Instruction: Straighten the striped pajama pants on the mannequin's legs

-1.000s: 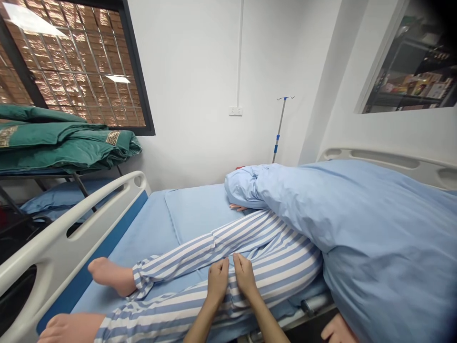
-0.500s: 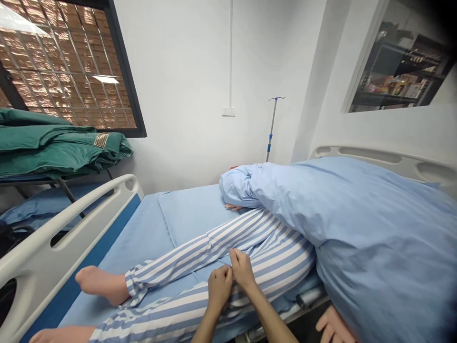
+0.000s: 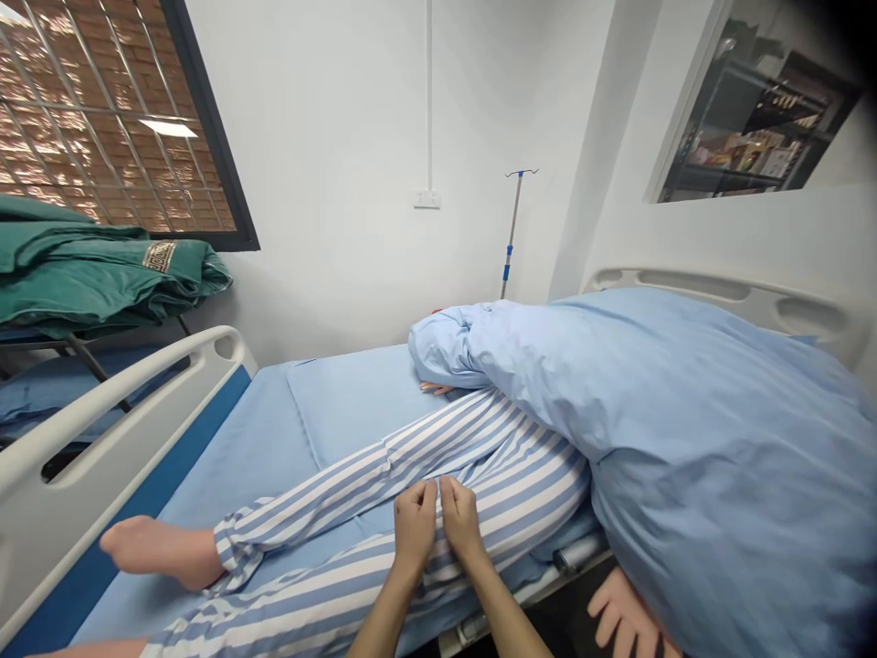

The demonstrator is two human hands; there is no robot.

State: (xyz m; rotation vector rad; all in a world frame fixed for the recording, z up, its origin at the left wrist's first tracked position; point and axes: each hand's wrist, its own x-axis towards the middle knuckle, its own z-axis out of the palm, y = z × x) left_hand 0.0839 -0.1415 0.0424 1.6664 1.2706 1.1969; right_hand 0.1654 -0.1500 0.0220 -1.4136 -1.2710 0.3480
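My left hand (image 3: 415, 523) is curled into a fist over the near thigh of the striped trousers (image 3: 527, 484). Beside it, almost touching at the thumbs, is my right hand (image 3: 460, 521), also a fist. No cloth bunches up around either hand, and whether they press on the leg I cannot tell. The trousers are on a lying figure that looks like a manikin, with a bare foot (image 3: 161, 548) at the left. A light-blue quilt (image 3: 658, 393) covers its upper body. One manikin hand (image 3: 620, 608) hangs out below the quilt at the bed's near side.
The bed's light-blue sheet (image 3: 356, 393) runs left to a footboard (image 3: 130, 402). A headboard (image 3: 726, 285) rises at the right. Behind the bed stands an IV pole (image 3: 511, 238). Folded green covers (image 3: 102, 274) lie on a neighbouring bed under the barred window.
My left fist has risen slightly and my right fist has shifted a little, so they are now level side by side. The camera view has turned slightly right.
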